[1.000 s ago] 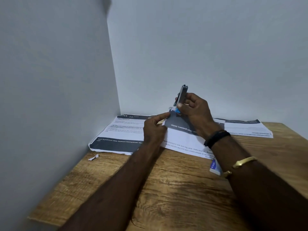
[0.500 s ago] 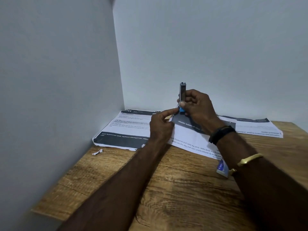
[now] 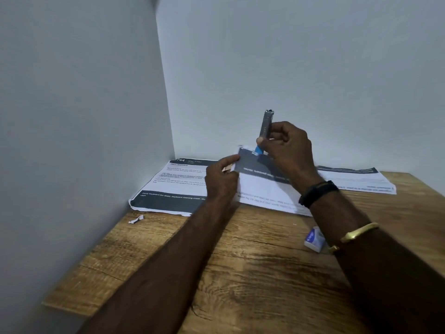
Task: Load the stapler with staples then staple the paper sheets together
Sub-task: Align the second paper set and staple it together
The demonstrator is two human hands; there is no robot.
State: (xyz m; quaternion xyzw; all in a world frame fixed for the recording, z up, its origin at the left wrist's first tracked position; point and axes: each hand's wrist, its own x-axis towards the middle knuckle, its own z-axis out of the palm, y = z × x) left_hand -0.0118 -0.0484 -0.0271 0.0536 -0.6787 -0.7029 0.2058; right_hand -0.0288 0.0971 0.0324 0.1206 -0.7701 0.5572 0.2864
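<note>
Upright in the right hand (image 3: pixel 290 148), the stapler (image 3: pixel 266 124) stands almost vertical, its metal top up and its blue lower end (image 3: pixel 258 149) meeting the raised corner of the paper sheets (image 3: pixel 262 189). That hand's fingers are curled tight around the stapler. Just beside it, the left hand (image 3: pixel 222 180) pinches the sheets' left edge between thumb and forefinger. More printed sheets (image 3: pixel 168 186) lie flat on the wooden table (image 3: pixel 240 273) against the wall. Near the right forearm, a small staple box (image 3: pixel 314 238) rests on the table; a paper scrap (image 3: pixel 136 219) lies at the left.
</note>
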